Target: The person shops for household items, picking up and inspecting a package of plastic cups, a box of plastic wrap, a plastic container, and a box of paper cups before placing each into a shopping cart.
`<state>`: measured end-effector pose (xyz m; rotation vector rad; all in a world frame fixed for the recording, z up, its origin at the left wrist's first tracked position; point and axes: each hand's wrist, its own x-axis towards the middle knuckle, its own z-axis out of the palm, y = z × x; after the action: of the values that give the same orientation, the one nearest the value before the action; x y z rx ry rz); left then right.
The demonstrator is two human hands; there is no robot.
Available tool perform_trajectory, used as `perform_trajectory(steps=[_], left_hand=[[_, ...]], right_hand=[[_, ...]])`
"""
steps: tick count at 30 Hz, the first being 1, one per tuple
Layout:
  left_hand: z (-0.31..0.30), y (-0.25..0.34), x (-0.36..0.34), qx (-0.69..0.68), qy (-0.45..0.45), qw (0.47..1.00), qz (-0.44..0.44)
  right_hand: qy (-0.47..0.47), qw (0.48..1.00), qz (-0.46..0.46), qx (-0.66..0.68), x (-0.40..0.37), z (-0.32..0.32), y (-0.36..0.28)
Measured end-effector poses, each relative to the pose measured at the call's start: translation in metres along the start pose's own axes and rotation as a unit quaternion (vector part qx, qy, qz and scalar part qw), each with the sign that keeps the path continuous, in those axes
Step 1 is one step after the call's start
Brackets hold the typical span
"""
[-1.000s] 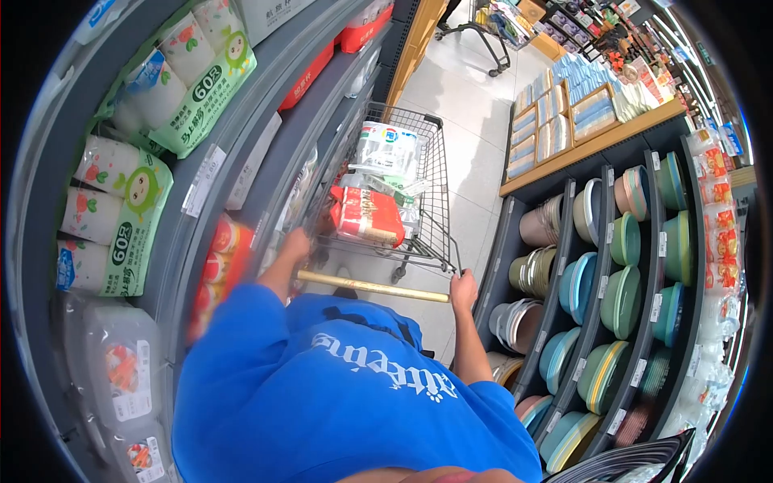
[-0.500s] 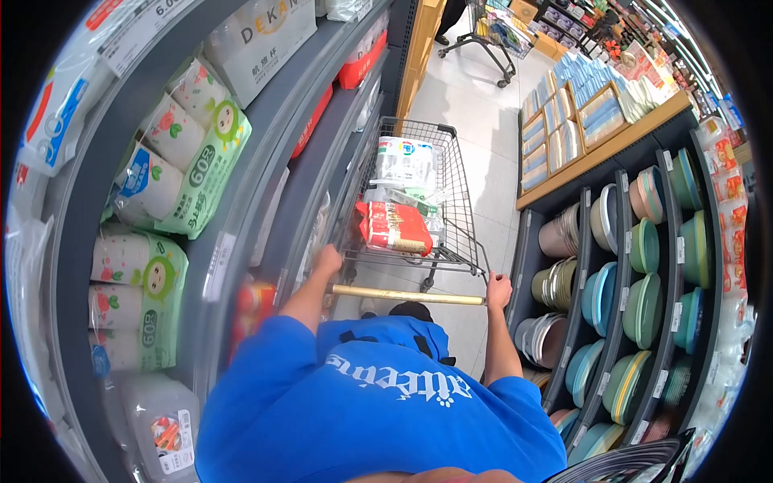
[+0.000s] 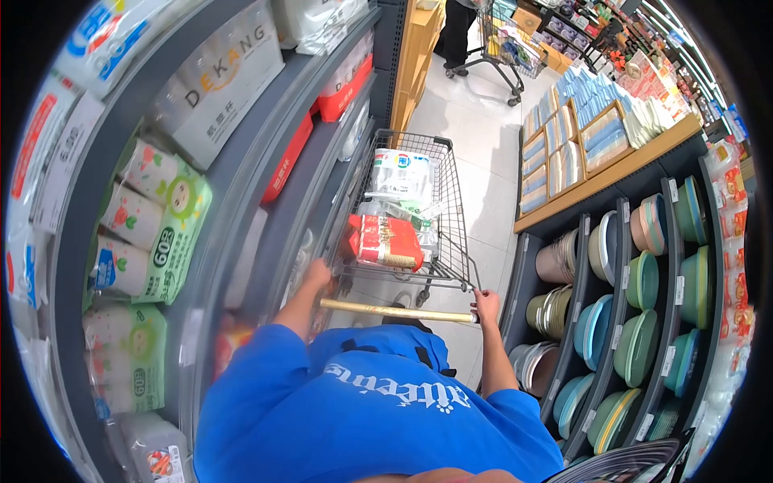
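A wire shopping cart (image 3: 460,211) stands in front of me in the aisle. My left hand (image 3: 317,276) is closed on its frame near the left end of the yellow handle bar (image 3: 398,311); some fingers are hidden. At the right end, my right hand (image 3: 485,306) is closed around the cart's corner frame. Inside the basket lie a red package with gold print (image 3: 385,241), a white plastic-wrapped pack (image 3: 400,175) and a clear and green package (image 3: 419,212) between them.
Close on my left, shelves hold green-and-white cup packs (image 3: 173,229) and a DEKANG pack (image 3: 219,84). Racks of plastic basins (image 3: 640,346) line the right, beyond them a stand of folded cloths (image 3: 576,129). Ahead are a person's dark-clad leg (image 3: 456,36) and another cart (image 3: 503,60).
The cart and I have moved forward along the aisle; shelf goods on both sides have slid back toward me. More of the person ahead shows. Both hands keep their hold.
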<state>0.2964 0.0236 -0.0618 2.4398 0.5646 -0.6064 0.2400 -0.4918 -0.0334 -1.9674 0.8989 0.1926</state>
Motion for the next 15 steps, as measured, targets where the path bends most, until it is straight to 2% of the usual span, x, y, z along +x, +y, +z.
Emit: perform_trajectory(steps=[7,12,15], left_hand=[[0.004,0.009,0.019,-0.034,-0.027,0.999,0.008],[-0.004,0.025,0.004,-0.038,-0.009,0.999,0.027],[0.007,0.022,0.013,-0.002,0.025,0.998,0.060]], right_hand=[[-0.028,1.000,0.003,-0.002,0.026,-0.006,-0.014],[-0.039,0.999,-0.019,-0.010,0.037,-0.006,-0.002],[-0.054,0.998,0.012,0.041,0.046,-0.011,0.001]])
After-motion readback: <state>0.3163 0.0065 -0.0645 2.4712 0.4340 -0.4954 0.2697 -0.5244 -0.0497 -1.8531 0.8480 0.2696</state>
